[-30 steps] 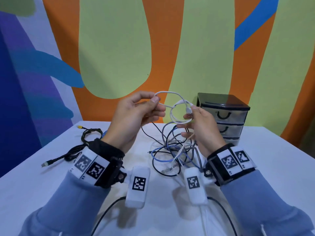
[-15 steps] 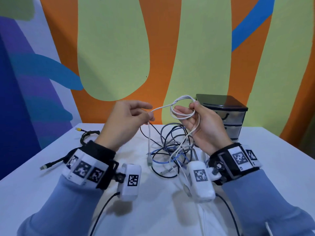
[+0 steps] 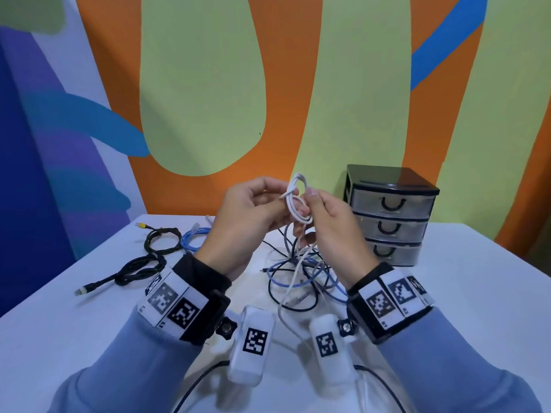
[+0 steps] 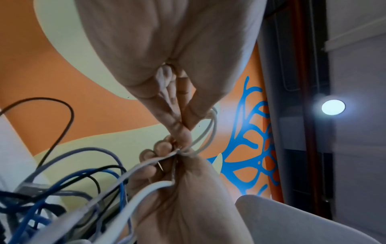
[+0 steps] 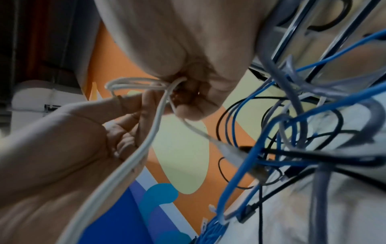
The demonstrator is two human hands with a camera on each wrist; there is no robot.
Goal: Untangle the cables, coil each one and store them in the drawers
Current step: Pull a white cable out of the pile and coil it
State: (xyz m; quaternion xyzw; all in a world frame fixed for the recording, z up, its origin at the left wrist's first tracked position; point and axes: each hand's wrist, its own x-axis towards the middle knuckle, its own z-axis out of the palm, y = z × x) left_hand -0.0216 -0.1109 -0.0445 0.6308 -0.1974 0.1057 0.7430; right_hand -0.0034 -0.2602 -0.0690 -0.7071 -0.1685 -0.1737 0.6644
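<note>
Since a moment ago we bring our left hand [image 3: 253, 216] against our right hand [image 3: 325, 225], both pinching the upright white cable [image 3: 296, 204] coil between them above the tabletop [image 3: 447, 293] tangle.

Head view: we look forward and down over the table [image 3: 477, 293]. Wrist views: we look up along each palm, very near. All share the white cable [image 3: 293, 201] and tangle [image 3: 301, 278].

Two hands, left [image 3: 247, 216] and right [image 3: 331, 231], are sharing one white cable [image 3: 295, 201]; one three-drawer unit [image 3: 387, 216] is standing behind, two coiled cables, black [image 3: 140, 263] and blue [image 3: 193, 241], lying aside.
</note>
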